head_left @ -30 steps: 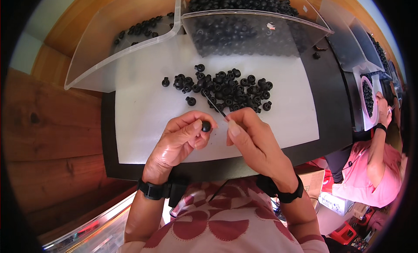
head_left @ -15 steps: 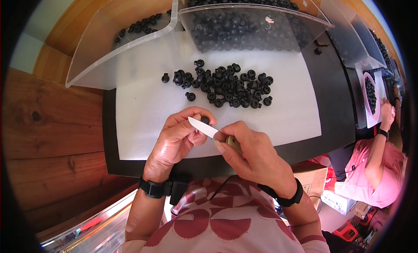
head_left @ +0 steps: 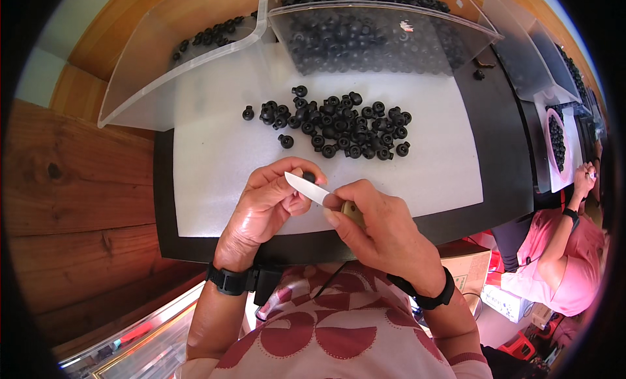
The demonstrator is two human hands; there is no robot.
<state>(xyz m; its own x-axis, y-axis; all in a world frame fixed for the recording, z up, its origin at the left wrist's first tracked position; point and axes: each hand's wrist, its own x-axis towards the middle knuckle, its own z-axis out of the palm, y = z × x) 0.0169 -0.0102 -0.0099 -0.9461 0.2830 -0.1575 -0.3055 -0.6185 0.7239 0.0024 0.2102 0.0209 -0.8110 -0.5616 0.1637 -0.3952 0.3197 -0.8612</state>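
Between the thumb and fingers of my left hand (head_left: 264,199) is pinched a small black cord lock (head_left: 309,177), partly covered by the blade. My right hand (head_left: 385,226) grips a small knife (head_left: 306,188) by its olive-tan handle, fingers wrapped round it. The bright blade points left and lies against or just over the cord lock; whether it touches I cannot tell. Beyond my hands, a loose heap of black ball-shaped cord locks (head_left: 342,126) is spread on a white sheet (head_left: 215,190), with a few lying apart at its left.
A clear bin (head_left: 385,43) full of cord locks stands behind the heap. Another clear bin (head_left: 176,85) at the left holds fewer. The black table edge (head_left: 505,164) shows at the right. Farther right, a person in pink (head_left: 567,255) works beside a pink tray (head_left: 556,144).
My hands and the knife have shifted very slightly right, with the same hold. The co-worker's hand at the right has moved away from the pink tray, nearer to their body.
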